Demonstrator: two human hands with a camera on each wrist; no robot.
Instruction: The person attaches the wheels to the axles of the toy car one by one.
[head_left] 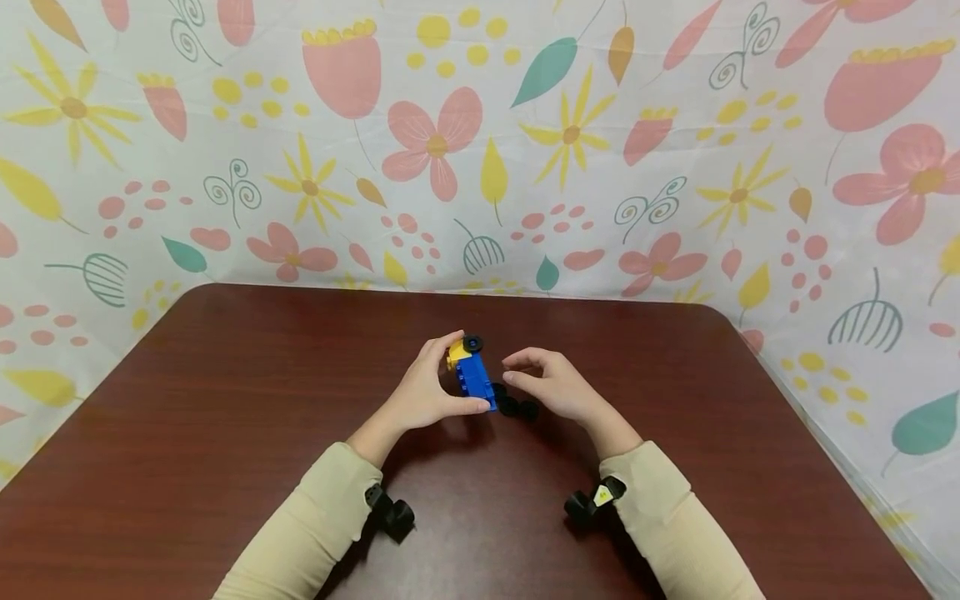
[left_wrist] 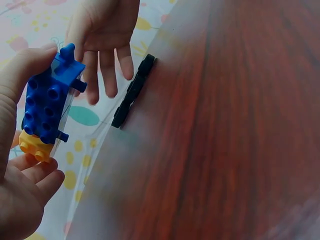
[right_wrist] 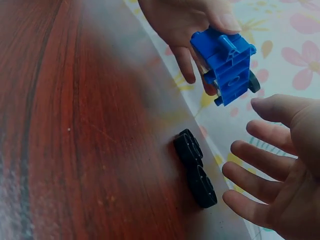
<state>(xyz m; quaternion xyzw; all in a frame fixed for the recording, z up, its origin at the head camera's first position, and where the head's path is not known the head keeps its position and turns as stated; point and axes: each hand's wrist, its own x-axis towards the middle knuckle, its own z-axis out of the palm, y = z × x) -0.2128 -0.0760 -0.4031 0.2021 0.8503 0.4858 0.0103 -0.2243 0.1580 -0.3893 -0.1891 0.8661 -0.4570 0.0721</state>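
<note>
My left hand (head_left: 420,393) holds a blue and yellow toy brick car (head_left: 476,380) above the table, thumb at its blue end and fingers at the yellow end. One black wheel (head_left: 472,343) is on the car near the yellow brick (left_wrist: 36,146). Bare blue axle pegs (left_wrist: 78,86) stick out of the side seen in the left wrist view. Just right of the car is my right hand (head_left: 562,387), its fingers relaxed and apart, with nothing in them. Beneath it, three loose black wheels (right_wrist: 202,186) lie close together on the table.
The dark brown wooden table (head_left: 247,383) has rounded far corners. Behind it hangs a flower-printed cloth (head_left: 465,225). Black wrist devices (head_left: 393,515) are strapped at both sleeve cuffs.
</note>
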